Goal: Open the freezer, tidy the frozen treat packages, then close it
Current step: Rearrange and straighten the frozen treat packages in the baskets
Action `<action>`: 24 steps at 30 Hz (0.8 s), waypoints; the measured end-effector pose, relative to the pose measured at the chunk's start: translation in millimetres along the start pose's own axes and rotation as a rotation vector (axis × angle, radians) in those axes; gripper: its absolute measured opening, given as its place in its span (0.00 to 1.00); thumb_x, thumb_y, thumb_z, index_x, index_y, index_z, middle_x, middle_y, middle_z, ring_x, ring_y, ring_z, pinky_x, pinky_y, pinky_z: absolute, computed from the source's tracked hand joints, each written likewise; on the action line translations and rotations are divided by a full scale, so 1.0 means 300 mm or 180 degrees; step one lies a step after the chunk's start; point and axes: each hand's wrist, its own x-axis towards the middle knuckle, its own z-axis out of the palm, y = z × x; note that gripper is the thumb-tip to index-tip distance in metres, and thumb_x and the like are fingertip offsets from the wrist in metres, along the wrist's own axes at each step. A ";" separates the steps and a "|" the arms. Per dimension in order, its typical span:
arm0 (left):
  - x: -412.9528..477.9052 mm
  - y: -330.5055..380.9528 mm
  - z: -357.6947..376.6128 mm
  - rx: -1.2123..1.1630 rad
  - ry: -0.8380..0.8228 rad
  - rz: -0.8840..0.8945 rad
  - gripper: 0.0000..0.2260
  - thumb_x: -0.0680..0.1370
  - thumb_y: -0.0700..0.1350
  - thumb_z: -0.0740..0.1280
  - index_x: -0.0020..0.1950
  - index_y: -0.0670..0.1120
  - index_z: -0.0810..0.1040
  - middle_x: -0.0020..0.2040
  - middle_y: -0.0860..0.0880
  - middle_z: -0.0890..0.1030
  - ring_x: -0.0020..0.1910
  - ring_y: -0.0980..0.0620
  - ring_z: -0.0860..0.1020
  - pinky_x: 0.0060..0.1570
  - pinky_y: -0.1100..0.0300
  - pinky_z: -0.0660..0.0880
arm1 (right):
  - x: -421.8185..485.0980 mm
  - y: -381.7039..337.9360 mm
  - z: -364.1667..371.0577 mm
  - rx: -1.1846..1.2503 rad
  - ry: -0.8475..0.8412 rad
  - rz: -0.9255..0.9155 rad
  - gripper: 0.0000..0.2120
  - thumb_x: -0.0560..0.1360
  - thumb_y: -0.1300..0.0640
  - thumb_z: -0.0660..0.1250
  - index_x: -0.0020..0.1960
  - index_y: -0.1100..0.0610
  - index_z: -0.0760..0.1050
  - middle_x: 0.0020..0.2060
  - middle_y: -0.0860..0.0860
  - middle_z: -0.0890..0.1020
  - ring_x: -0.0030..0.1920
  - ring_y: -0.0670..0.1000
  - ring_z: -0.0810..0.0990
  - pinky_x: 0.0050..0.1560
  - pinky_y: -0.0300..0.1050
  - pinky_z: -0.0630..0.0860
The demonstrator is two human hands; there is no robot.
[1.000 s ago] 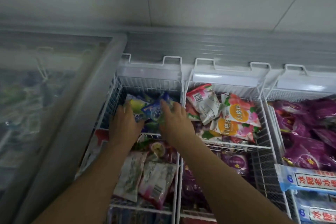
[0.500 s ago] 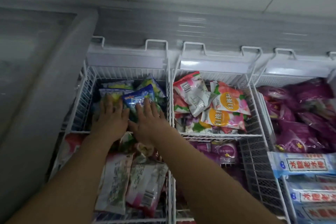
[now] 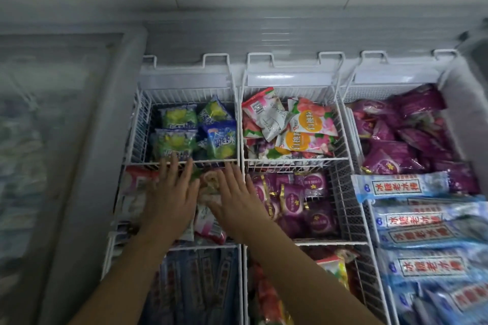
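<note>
both hands, left hand (image 3: 169, 200) and right hand (image 3: 235, 202), are laid flat and unclenched on the treat packages (image 3: 208, 192) in the freezer's (image 3: 264, 34) middle-left basket (image 3: 184, 247), seemingly to level them.

The freezer (image 3: 264, 34) stands open, its sliding lid (image 3: 60, 140) pushed to nine o'clock. Both hands lie flat with fingers spread over the pale packages (image 3: 208, 219) in the middle-left basket: left hand (image 3: 169, 200), right hand (image 3: 235, 198). At twelve o'clock from them sit blue-green packages (image 3: 195, 132); purple packages (image 3: 412, 137) fill two o'clock.
</note>
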 end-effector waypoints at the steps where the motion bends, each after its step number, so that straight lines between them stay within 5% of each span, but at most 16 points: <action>1: -0.079 0.019 -0.006 0.0163 -0.0129 0.0098 0.34 0.77 0.62 0.28 0.80 0.50 0.45 0.79 0.43 0.42 0.77 0.41 0.40 0.71 0.36 0.47 | -0.082 0.012 0.005 0.0010 -0.0014 0.0070 0.35 0.79 0.35 0.34 0.77 0.55 0.31 0.76 0.54 0.31 0.75 0.56 0.28 0.76 0.58 0.36; 3: -0.230 0.060 -0.005 0.0437 -0.0357 0.0286 0.37 0.74 0.60 0.21 0.79 0.48 0.43 0.79 0.42 0.41 0.77 0.39 0.40 0.72 0.36 0.47 | -0.245 0.047 0.007 0.0014 -0.0087 0.0210 0.34 0.80 0.36 0.37 0.77 0.55 0.31 0.76 0.54 0.31 0.75 0.56 0.28 0.76 0.58 0.36; 10: -0.669 0.170 0.072 0.0458 -0.1082 0.0557 0.26 0.79 0.61 0.36 0.72 0.55 0.26 0.72 0.52 0.24 0.72 0.47 0.25 0.68 0.46 0.31 | -0.727 0.222 0.007 -0.0153 -0.0358 0.0598 0.38 0.75 0.33 0.28 0.78 0.54 0.33 0.76 0.52 0.31 0.74 0.55 0.28 0.76 0.58 0.37; 16: -0.856 0.269 0.113 0.0187 -0.1468 0.0750 0.28 0.82 0.60 0.44 0.79 0.53 0.42 0.79 0.55 0.38 0.75 0.54 0.33 0.70 0.50 0.33 | -1.002 0.344 0.029 -0.0073 -0.0508 0.0790 0.38 0.70 0.29 0.25 0.73 0.47 0.22 0.75 0.53 0.31 0.75 0.56 0.29 0.76 0.63 0.43; 24: -0.814 0.528 0.084 0.0056 -0.1222 0.1589 0.23 0.83 0.51 0.53 0.77 0.45 0.61 0.77 0.49 0.61 0.78 0.48 0.52 0.75 0.51 0.55 | -1.173 0.560 -0.005 0.0137 -0.0274 0.1503 0.31 0.82 0.45 0.51 0.79 0.53 0.42 0.79 0.54 0.41 0.77 0.58 0.37 0.75 0.64 0.45</action>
